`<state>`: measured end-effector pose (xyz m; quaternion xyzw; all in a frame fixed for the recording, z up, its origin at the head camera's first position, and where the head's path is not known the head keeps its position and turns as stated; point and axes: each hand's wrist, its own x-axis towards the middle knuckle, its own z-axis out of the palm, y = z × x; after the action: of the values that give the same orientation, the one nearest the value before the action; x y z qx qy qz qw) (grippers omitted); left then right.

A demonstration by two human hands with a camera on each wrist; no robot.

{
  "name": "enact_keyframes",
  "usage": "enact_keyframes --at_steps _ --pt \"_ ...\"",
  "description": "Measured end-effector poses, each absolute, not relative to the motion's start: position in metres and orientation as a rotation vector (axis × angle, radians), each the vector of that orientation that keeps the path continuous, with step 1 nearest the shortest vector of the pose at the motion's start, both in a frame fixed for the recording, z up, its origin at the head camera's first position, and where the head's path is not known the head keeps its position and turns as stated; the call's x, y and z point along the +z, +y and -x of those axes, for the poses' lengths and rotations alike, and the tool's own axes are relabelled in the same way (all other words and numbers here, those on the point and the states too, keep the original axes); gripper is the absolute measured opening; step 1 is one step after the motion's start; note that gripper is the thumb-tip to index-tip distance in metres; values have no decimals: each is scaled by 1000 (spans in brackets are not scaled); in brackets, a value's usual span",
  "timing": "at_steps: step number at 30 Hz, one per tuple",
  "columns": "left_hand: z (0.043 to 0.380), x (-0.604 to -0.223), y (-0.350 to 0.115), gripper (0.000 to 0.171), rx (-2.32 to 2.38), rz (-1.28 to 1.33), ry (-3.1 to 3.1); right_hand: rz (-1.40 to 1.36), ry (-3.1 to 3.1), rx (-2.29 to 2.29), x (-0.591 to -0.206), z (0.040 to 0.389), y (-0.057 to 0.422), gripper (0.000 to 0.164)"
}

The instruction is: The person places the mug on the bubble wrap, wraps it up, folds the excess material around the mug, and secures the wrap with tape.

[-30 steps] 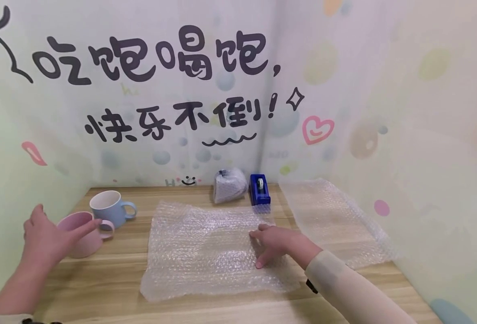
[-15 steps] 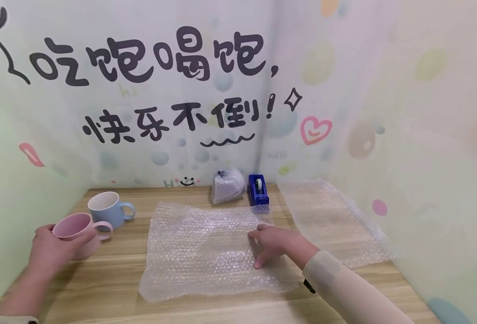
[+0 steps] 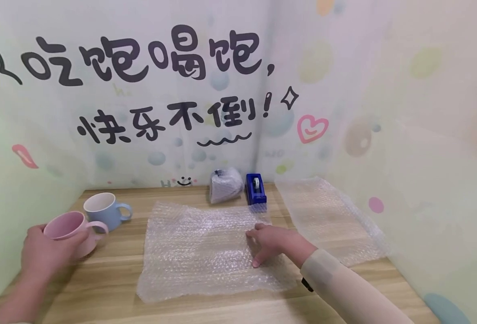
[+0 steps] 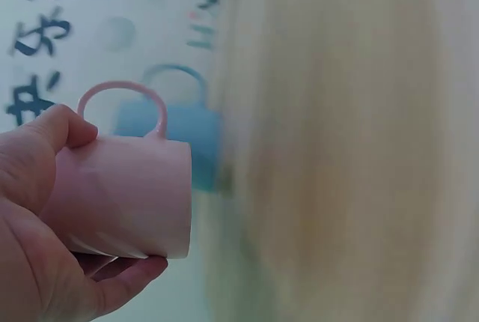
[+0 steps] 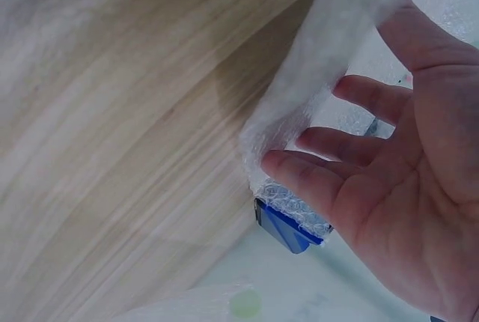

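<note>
Booth-like nook; printed walls around wooden table.

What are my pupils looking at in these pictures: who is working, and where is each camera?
There is no machine: a person works with two bare hands. The widest picture comes from a camera worn on the head, looking forward and down. The other two come from cameras on the wrists, each seeing its own hand up close.

The left hand grips a pink mug. The right hand touches a sheet of bubble wrap. Also on the wooden table are a blue mug, a bubble-wrapped bundle, a blue tape dispenser and a second sheet.
</note>
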<state>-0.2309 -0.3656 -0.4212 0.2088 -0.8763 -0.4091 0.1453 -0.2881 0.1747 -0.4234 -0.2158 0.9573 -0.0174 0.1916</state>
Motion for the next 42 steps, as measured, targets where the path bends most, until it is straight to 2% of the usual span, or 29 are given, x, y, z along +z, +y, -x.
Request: enact_keyframes --at_steps 8,15,19,24,30,35,42 --pt "232 -373 -323 106 -1226 -198 -2550 616 2689 -45 -423 289 173 101" --pt "250 -336 -248 108 -1384 98 -2722 616 2680 -48 -423 289 173 101" --pt "267 -330 -198 99 -1474 261 -2732 620 2680 -49 -422 289 173 101" --pt "285 -343 -145 94 -1525 374 -2735 609 2675 -66 -422 288 173 101" --pt "294 -377 -103 90 -1527 380 -2780 606 2690 -56 -424 289 172 102" --pt "296 -403 -85 81 -1528 362 -2757 587 2696 -51 -423 288 170 102" --pt "296 -417 -79 76 -1563 379 -2729 601 2701 -45 -423 288 170 101"
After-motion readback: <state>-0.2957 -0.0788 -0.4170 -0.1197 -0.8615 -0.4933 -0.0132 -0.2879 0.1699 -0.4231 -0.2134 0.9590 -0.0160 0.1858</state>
